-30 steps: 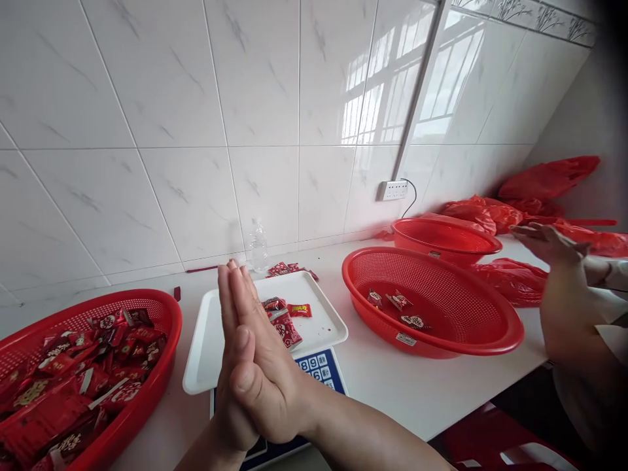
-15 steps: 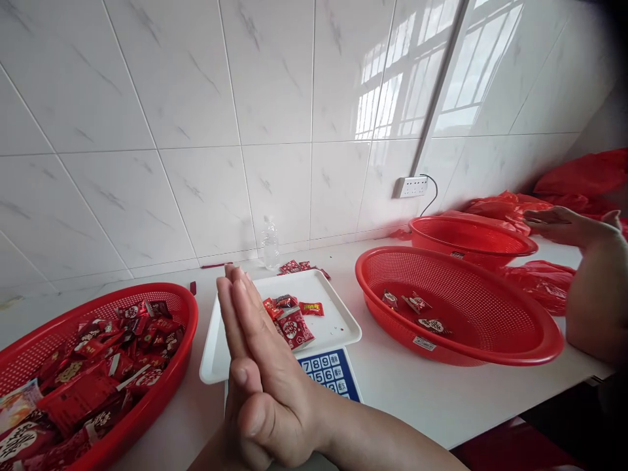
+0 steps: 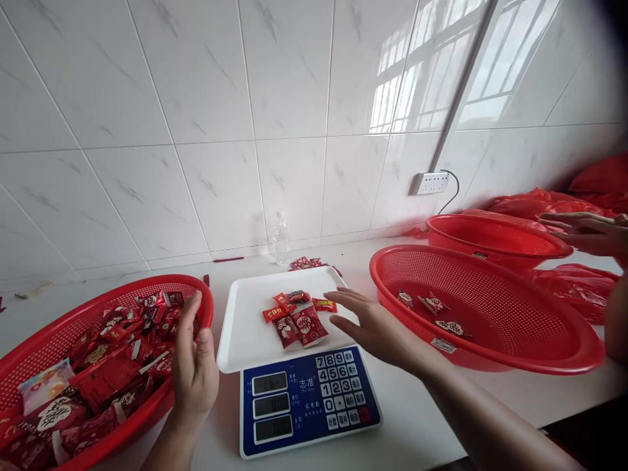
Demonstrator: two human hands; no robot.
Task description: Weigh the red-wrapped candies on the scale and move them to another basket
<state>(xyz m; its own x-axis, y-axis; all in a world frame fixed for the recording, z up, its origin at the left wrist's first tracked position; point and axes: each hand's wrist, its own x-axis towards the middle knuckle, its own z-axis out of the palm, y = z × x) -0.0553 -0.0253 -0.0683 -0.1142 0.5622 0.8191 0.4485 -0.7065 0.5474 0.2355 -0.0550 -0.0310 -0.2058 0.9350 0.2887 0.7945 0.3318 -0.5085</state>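
marbled tile wall (image 3: 206, 98); glossy red packets (image 3: 309, 324), white and yellow lettering, on white tray (image 3: 243, 330); both hands (image 3: 197, 373) unclenched, empty.

The blue scale panel (image 3: 302, 405) reads "志准" with "Zhi zhun" beneath, and its white keys (image 3: 336, 388) carry digits 0 to 9 and "计数".

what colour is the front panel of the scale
Blue; the scale's front panel shows best in the head view.
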